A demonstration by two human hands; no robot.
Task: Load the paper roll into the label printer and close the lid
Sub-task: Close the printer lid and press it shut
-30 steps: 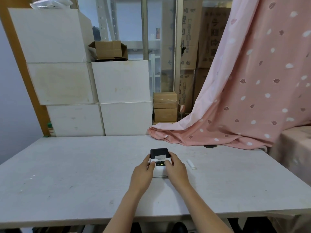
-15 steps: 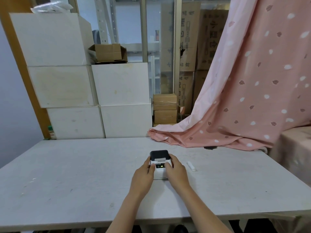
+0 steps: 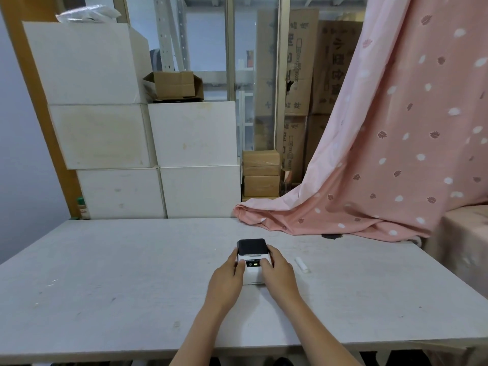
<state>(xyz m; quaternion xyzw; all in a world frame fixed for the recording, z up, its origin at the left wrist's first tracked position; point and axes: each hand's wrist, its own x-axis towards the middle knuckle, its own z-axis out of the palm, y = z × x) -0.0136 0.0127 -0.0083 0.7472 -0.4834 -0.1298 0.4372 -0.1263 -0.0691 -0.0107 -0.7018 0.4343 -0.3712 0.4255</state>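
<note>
From my remote seat, the label printer (image 3: 253,262) sat on the pale surface (image 3: 111,273) directly between my two hands. The left hand (image 3: 227,282) cupped the printer's left flank, fingers curled narrowly against the white body with the thumb up on its top face. The right hand (image 3: 278,273) mirrored it on the right flank, its grip likewise closed around the casing, thumb resting beside the small lit display (image 3: 254,264) that lay between both thumbs.

Just beyond my fingertips, the dark lid (image 3: 251,246) looked seated flat on the body, with no gap I could make out. I saw no paper roll anywhere outside the machine, so I judged it was already inside, though the compartment itself was hidden and I could not confirm that. A pale strip at the seam between lid and display may have been paper feeding out; it was too small to be sure.

A short way to the outside of my right hand, a small white stick-shaped object (image 3: 301,264) lay loose on the surface, apart from the printer. I could not tell what it was.

My judgement: loading and closing appeared done, and only a final press to confirm the latch, then letting go, seemed left.
</note>
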